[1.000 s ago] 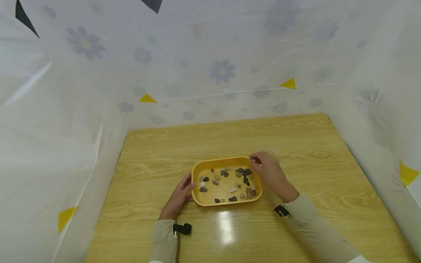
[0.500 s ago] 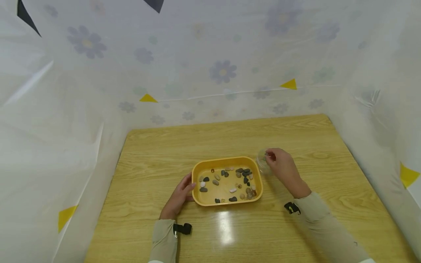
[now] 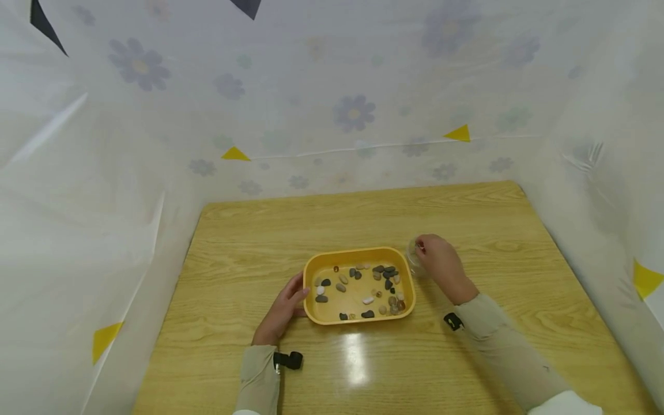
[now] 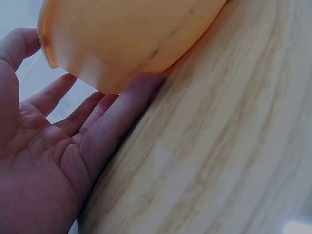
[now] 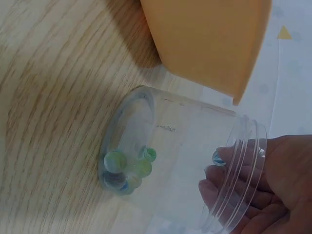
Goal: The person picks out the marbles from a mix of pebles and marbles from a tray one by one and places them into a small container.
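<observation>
A yellow tray (image 3: pixel 311 271) holding several small pebbles (image 3: pixel 370 285) sits mid-table. My left hand (image 3: pixel 285 305) rests at its left end, fingers (image 4: pixel 112 122) straight against the tray's outer wall (image 4: pixel 131 34). Just right of the tray stands a clear plastic jar (image 5: pixel 185 141) with several glass marbles (image 5: pixel 127 168) at its bottom. My right hand (image 3: pixel 438 260) is at the jar's mouth, and its fingertips (image 5: pixel 214 185) pinch a small marble (image 5: pixel 218 157) just inside the rim. In the head view the jar (image 3: pixel 413 255) is mostly hidden behind that hand.
The wooden table (image 3: pixel 363 213) is enclosed on three sides by a white flowered plastic sheet (image 3: pixel 353 115). The tray's corner (image 5: pixel 209 44) stands close beside the jar. Bare wood lies behind the tray and to the right of the jar.
My right hand moved from the tray's far right corner over to the jar and now stays at its mouth. The left hand and the tray have not moved.
</observation>
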